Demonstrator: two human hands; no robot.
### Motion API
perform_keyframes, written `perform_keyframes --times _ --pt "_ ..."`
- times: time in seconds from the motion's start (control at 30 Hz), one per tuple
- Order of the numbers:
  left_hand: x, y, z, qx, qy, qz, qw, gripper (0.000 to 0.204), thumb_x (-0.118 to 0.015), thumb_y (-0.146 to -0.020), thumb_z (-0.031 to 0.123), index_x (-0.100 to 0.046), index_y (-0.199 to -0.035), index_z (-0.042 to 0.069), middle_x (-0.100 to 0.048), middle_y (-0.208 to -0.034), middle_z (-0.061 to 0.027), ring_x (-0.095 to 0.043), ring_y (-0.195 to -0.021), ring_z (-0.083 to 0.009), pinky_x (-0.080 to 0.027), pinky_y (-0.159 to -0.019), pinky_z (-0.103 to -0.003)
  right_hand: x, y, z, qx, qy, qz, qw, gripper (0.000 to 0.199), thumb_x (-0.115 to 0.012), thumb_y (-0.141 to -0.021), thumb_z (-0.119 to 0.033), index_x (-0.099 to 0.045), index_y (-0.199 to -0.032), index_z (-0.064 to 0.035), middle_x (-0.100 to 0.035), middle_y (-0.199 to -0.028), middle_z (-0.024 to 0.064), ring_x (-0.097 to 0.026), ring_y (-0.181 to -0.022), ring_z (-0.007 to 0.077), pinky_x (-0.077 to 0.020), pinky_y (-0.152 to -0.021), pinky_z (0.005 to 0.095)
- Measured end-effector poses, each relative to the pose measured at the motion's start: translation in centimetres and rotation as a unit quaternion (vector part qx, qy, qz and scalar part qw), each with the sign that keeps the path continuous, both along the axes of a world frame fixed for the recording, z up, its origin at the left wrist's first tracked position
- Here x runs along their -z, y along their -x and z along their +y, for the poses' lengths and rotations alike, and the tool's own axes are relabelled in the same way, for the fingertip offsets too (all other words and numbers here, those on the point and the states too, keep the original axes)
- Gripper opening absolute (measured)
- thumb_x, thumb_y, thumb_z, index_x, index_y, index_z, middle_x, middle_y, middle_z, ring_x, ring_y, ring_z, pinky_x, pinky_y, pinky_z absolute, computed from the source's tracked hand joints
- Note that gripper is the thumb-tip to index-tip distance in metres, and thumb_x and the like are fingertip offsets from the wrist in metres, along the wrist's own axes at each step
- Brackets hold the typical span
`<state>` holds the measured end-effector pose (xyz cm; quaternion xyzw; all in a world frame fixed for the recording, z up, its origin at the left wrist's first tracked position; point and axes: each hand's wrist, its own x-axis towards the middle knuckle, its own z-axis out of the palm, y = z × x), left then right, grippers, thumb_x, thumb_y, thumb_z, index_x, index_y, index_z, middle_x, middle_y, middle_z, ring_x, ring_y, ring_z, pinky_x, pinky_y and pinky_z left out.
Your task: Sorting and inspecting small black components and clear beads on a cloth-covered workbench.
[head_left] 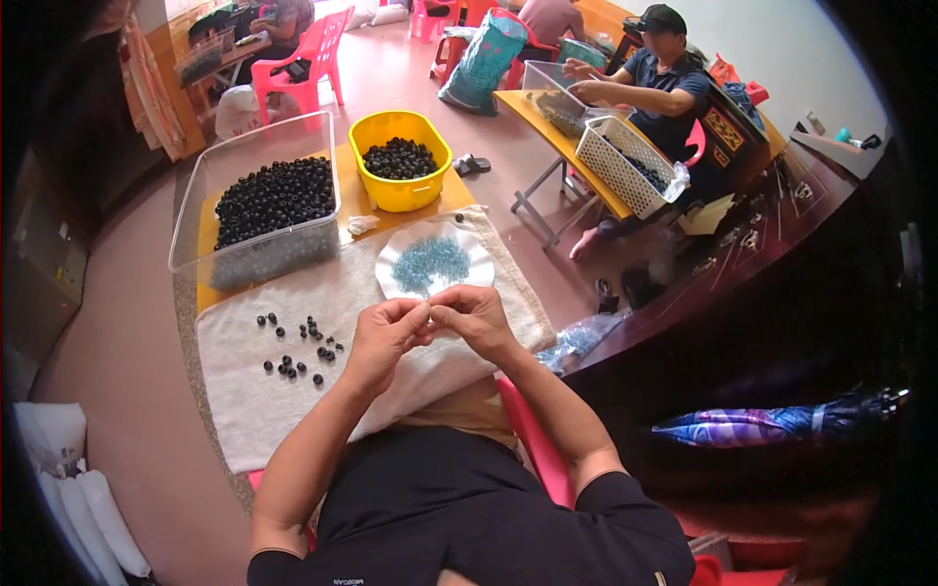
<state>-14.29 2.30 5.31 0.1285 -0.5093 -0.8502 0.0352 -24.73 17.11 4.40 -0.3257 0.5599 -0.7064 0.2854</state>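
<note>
My left hand (389,334) and my right hand (476,317) meet at the near rim of a white wavy-edged plate (481,264). Both are closed in a pinch, fingertips together; whatever is between them is too small to make out. On the plate lies a heap of small translucent blue pieces (430,262). To the left of my hands, several loose black bead-like pieces (286,367) are scattered over a cream cloth (249,420). One more black piece (459,218) sits near the cloth's far edge.
A clear plastic bin (256,256) of black pieces stands at the far left, beside a yellow tub (402,198) holding more. A crumpled white tissue (362,225) lies between tub and plate. Across the aisle, another person (664,83) works at a table with a white perforated basket (625,166).
</note>
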Motion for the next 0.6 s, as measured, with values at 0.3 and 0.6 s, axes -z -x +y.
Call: perform_keyframes --times 0.3,0.6 --pt "-0.1 0.1 0.2 -0.011 0.17 0.062 0.983 0.021 -0.065 -0.093 0.015 -0.067 -0.102 -0.004 -0.069 -0.086 -0.0063 -0.064 -0.075 -0.0101 -0.053 -0.069 -0.024 1.0 0.2 0.4 -0.002 0.026 -0.091 0.996 0.015 -0.069 -0.09 -0.009 -0.066 -0.092 0.0052 -0.069 -0.084 0.0117 -0.068 -0.078 0.0174 -0.0576 -0.073 0.0297" --pt "0.1 -0.2 1.0 -0.069 0.288 0.087 0.951 0.018 -0.063 -0.095 0.014 -0.066 -0.099 -0.004 -0.068 -0.084 -0.005 -0.062 -0.075 -0.0093 -0.051 -0.068 -0.022 0.9 -0.3 0.2 -0.011 0.051 -0.128 0.99 0.016 -0.067 -0.092 -0.011 -0.064 -0.098 0.0035 -0.069 -0.089 0.0098 -0.068 -0.079 0.0159 -0.0584 -0.074 0.0289"
